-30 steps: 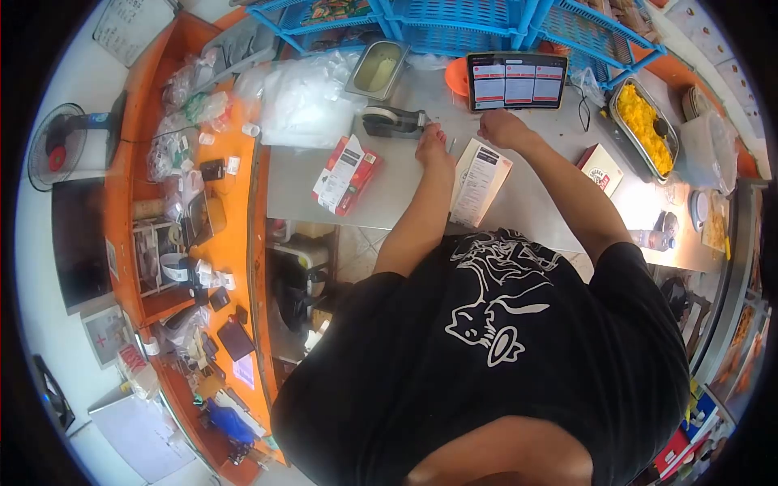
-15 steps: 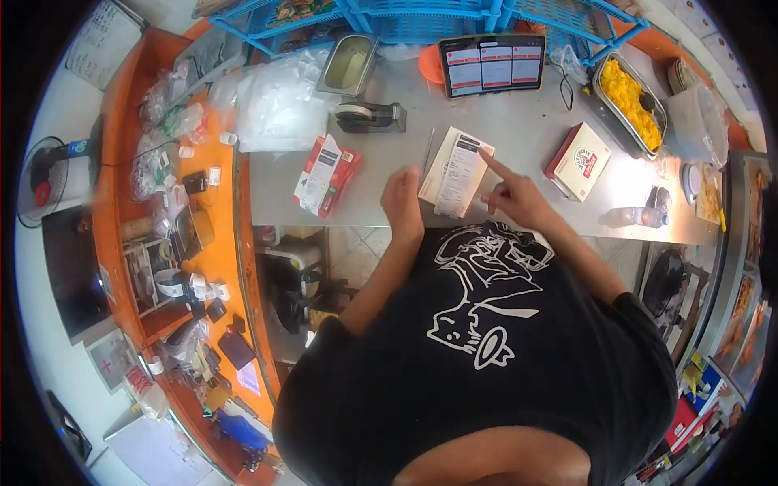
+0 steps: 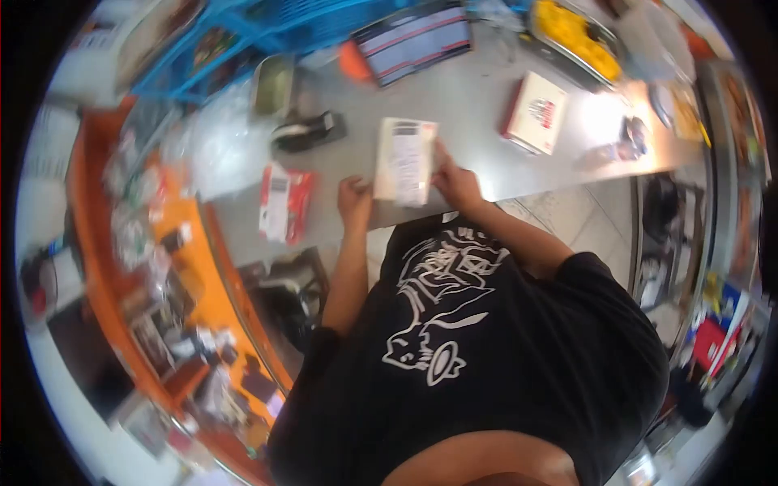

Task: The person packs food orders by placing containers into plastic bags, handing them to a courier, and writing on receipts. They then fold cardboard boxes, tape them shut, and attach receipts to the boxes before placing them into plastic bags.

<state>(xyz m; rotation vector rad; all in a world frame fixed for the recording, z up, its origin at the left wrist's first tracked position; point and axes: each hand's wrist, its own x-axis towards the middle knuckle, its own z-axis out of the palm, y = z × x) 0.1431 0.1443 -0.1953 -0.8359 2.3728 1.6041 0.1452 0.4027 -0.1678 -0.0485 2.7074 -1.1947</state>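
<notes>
Where it lies between left hand (image 3: 354, 199) and right hand (image 3: 460, 186): one cream box (image 3: 385, 168) with printed slip (image 3: 409, 162)

While the view is blurred throughout, the following can be listed, with the cream box as dial centre and twelve away from the wearer:

Cream box: at the near part of the metal counter (image 3: 470, 117); long sides running roughly from twelve to six; printed slip lengthwise on its upper face, text illegible.

Right hand: at four o'clock; fingers bent along the box's right-hand edge; firmness of hold cannot be told.

Left hand: at eight o'clock; fingers loosely curled, just beside the lower corner; contact with the box cannot be told.

Surrounding stock: red box (image 3: 301, 198), at eight o'clock beyond the left hand, bearing a white slip (image 3: 277, 212); dark tape dispenser (image 3: 306, 133), towards ten; metal pan (image 3: 273, 87), at ten, farther out; clear plastic bags (image 3: 227, 150), at nine; orange round object (image 3: 354, 61), at eleven, partly behind the tablet (image 3: 415, 42), which stands at twelve; second box (image 3: 541, 115), white-topped and red-sided, at two, well apart; yellow food (image 3: 569, 36) in a metal tray, at two, farther out.

Wearer: black shirt (image 3: 535, 356) with white line drawing, at six o'clock.
</notes>
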